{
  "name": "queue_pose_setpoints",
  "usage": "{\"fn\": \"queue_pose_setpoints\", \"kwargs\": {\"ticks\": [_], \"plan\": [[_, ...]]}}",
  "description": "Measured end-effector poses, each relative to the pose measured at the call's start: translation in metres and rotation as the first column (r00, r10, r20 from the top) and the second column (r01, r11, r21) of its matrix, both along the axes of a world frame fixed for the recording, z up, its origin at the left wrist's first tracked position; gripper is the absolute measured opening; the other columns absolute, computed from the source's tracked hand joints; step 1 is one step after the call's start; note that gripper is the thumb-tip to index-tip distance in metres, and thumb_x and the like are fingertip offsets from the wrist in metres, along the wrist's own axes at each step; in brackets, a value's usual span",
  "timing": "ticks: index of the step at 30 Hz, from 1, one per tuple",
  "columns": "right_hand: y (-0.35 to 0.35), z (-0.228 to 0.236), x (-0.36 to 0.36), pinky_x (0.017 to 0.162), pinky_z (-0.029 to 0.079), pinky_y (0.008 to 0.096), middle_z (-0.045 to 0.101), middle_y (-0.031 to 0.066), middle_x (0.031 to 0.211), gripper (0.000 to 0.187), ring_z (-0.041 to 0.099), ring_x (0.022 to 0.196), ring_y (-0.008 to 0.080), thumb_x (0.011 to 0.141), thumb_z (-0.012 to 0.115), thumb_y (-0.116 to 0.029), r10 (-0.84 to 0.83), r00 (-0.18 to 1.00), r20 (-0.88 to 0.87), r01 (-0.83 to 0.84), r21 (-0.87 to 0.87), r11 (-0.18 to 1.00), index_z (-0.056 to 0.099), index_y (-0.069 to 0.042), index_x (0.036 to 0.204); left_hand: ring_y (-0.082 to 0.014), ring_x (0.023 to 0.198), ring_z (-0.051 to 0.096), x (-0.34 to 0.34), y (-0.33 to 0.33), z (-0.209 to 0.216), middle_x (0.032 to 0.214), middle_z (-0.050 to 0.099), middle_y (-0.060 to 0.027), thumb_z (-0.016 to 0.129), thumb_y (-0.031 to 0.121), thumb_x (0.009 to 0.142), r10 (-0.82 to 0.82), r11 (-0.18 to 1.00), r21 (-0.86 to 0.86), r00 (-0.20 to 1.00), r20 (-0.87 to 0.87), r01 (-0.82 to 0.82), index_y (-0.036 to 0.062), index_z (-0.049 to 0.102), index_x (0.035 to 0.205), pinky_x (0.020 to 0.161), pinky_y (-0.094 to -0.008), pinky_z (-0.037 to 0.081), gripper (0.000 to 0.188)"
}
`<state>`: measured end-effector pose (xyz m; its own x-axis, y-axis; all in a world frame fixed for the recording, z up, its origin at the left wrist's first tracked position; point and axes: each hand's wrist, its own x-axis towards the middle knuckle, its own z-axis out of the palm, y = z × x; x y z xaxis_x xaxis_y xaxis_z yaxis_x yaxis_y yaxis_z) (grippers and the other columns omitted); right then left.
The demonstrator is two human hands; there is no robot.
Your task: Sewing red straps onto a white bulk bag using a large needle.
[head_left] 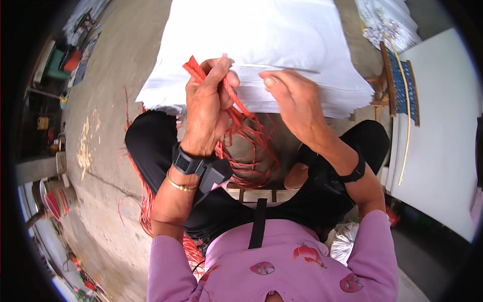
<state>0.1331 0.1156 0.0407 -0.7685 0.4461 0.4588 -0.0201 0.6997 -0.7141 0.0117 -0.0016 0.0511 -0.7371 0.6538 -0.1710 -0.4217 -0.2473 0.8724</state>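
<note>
A bundle of red plastic strands (234, 96) passes through my left hand (209, 98), whose fingers are closed round it. One thick end pokes out beyond the thumb, and the rest hangs down in loose curls between my knees. My right hand (297, 100) is held over the near edge of a thick stack of white sheets (256, 30), thumb and fingertips pinched together. Whatever may be between those fingertips is too small to make out. A thin dark line crosses the stack's top behind both hands; I cannot tell whether it is an edge or a separate thing.
More red strands (147, 206) trail down beside my left leg. To the right stand a wooden frame with blue webbing (405, 90), a thin pale stick (405, 151) and a white board (448, 136). A bucket (56, 199) is on the far left.
</note>
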Motion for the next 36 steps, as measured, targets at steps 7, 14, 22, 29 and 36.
{"fn": "queue_pose_setpoints", "kwargs": {"ticks": [7, 14, 22, 29, 36], "plan": [[0.001, 0.008, -0.002, 0.083, 0.045, 0.0303, 0.064, 0.0078, 0.083, 0.043, 0.056, 0.079, 0.0133, 0.098, 0.039, -0.035, 0.148, 0.937, -0.316, -0.314, -0.580, 0.752, 0.059, 0.002, 0.089, -0.0026, 0.040, 0.027, 0.033, 0.008, -0.002, 0.078, 0.063, -0.0059, 0.052, 0.013, 0.091, -0.080, 0.997, -0.004, 0.978, 0.192, 0.083, 0.0037, 0.055, 0.091, 0.037, -0.0193, 0.020, 0.010], [0.057, 0.050, 0.038, 0.053, 0.042, 0.0321, 0.044, 0.0017, 0.049, 0.057, 0.045, 0.046, 0.0124, 0.092, 0.040, -0.051, -0.212, 0.973, 0.091, 0.229, -0.283, 0.931, 0.061, -0.003, 0.069, -0.0012, 0.041, 0.025, 0.006, 0.012, 0.003, 0.085, 0.063, -0.0036, 0.057, 0.017, 0.090, -0.085, 0.992, -0.107, 0.974, -0.211, 0.064, 0.0032, 0.059, 0.088, 0.037, -0.0191, 0.019, 0.014], [0.137, -0.004, 0.061, 0.049, 0.040, 0.0402, 0.054, 0.0149, 0.052, 0.043, 0.054, 0.051, 0.0309, 0.078, 0.060, -0.038, -0.408, 0.824, 0.392, 0.025, 0.695, 0.719, 0.061, -0.002, 0.055, -0.0094, 0.077, 0.054, 0.009, 0.044, -0.007, 0.078, 0.063, -0.0008, 0.067, 0.009, 0.080, -0.365, 0.895, -0.443, 0.661, -0.656, 0.054, 0.0010, 0.066, 0.090, 0.076, -0.0254, 0.043, 0.013], [0.157, -0.028, 0.057, 0.046, 0.044, 0.0388, 0.057, 0.0184, 0.055, 0.042, 0.060, 0.053, 0.0311, 0.076, 0.064, -0.038, -0.387, 0.841, 0.377, 0.029, 0.685, 0.728, 0.063, 0.000, 0.058, -0.0107, 0.065, 0.050, 0.025, 0.083, -0.004, 0.071, 0.061, -0.0067, 0.067, 0.013, 0.080, -0.518, 0.809, -0.584, 0.397, -0.758, -0.060, -0.0005, 0.065, 0.091, 0.063, -0.0265, 0.044, 0.018], [0.160, -0.037, 0.057, 0.050, 0.040, 0.0411, 0.056, 0.0150, 0.055, 0.040, 0.054, 0.053, 0.0313, 0.077, 0.060, -0.037, -0.388, 0.842, 0.374, 0.076, 0.630, 0.773, 0.064, -0.002, 0.058, -0.0206, 0.061, 0.052, 0.028, 0.098, -0.007, 0.068, 0.059, -0.0125, 0.065, 0.016, 0.080, -0.656, 0.719, -0.695, 0.317, -0.685, -0.012, 0.0006, 0.064, 0.086, 0.060, -0.0327, 0.044, 0.016]]}}
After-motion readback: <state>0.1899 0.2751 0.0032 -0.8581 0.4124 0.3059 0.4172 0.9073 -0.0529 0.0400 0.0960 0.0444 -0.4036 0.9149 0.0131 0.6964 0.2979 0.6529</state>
